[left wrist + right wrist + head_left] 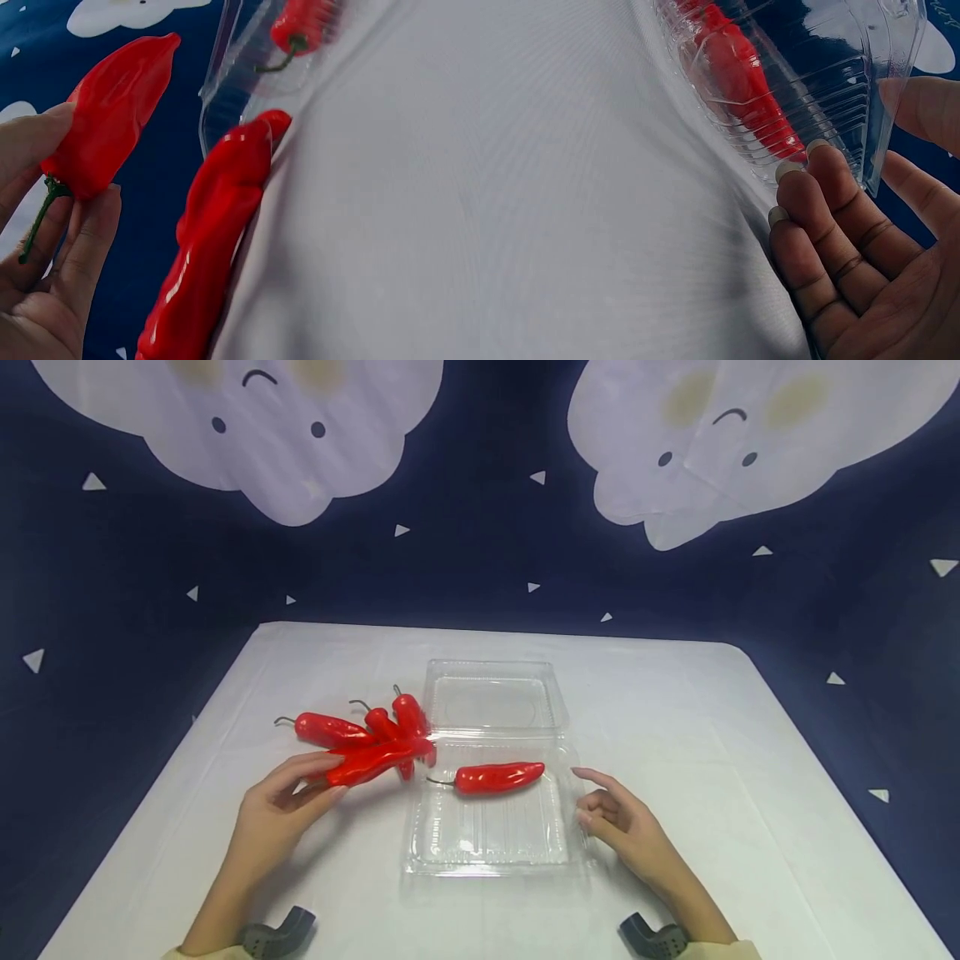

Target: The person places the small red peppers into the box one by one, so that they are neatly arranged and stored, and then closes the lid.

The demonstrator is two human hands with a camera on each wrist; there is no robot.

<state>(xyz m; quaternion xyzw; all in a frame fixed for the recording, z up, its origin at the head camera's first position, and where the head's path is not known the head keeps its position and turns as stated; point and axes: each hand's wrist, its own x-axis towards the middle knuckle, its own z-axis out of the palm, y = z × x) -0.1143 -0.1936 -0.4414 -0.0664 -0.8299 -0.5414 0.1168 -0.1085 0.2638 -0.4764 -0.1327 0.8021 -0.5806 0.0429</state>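
Observation:
In the head view, my left hand (279,803) pinches a red chili pepper (372,762) near its stem end, thumb on one side and fingers on the other. That pepper's tip points right, across a small pile of red peppers (330,729). Its green stem shows below my fingers in the left wrist view. A clear plastic clamshell container (487,856) lies open in the middle with one red pepper (498,778) in its near half. At its right rim, my right hand (628,820) holds the edge; several curled fingertips (795,180) lie against the ribbed wall.
The container's lid half (491,693) lies flat toward the back. Peppers of the pile lean at its left edge. A white cloth (750,793) covers the table, and a dark blue cloth (480,568) with clouds and triangles hangs behind it.

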